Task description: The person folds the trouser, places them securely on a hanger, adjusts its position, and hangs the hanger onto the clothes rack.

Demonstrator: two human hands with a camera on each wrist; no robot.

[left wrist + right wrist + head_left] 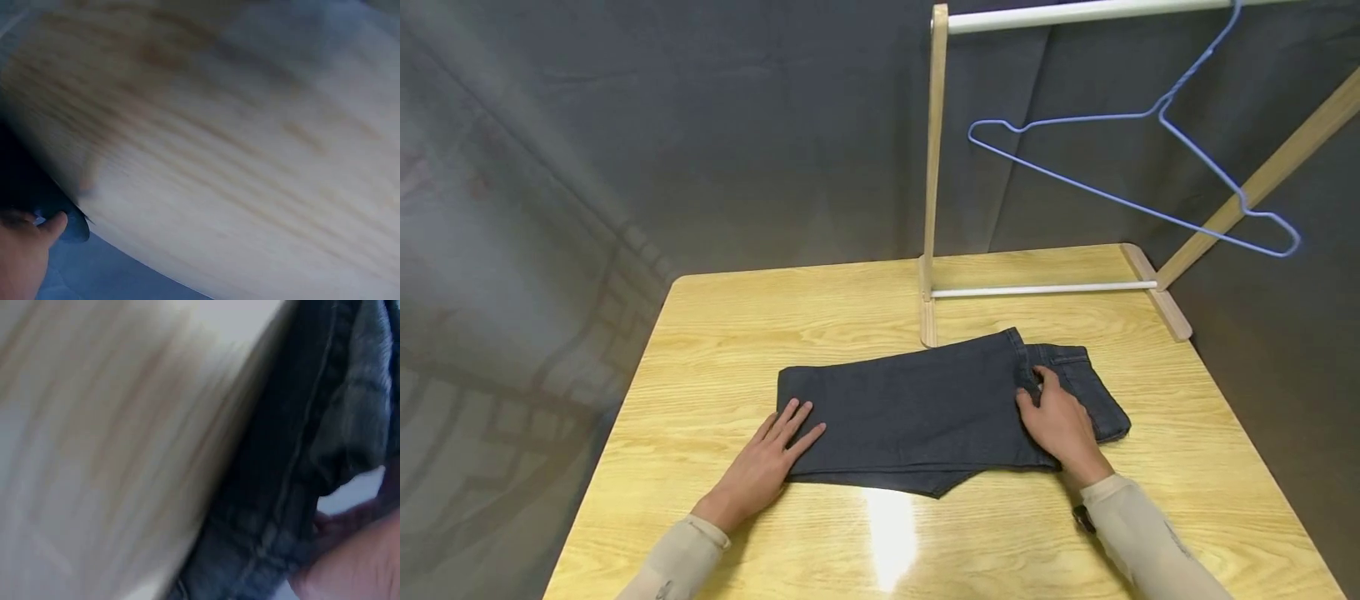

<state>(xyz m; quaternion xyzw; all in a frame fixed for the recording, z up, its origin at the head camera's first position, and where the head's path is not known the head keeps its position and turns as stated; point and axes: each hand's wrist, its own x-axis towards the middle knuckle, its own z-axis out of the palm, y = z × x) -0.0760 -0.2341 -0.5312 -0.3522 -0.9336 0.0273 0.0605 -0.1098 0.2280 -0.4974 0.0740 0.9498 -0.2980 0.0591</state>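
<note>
Resting spread, empty, the left hand [762,463] steadied the trousers [910,408] at left; whether the right hand [1063,423] pinched the hem [1022,353] was unclear; a level pull seemed best.

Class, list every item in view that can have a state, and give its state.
Dark jeans: folded over, lying on the wooden table
Left hand: fingers spread, resting on the jeans
Right hand: fingers at the upper layer's edge, grip unclear
Blue wire hanger: hanging, bare
Clothes rack: standing upright
Grey cloth backdrop: hanging
</note>
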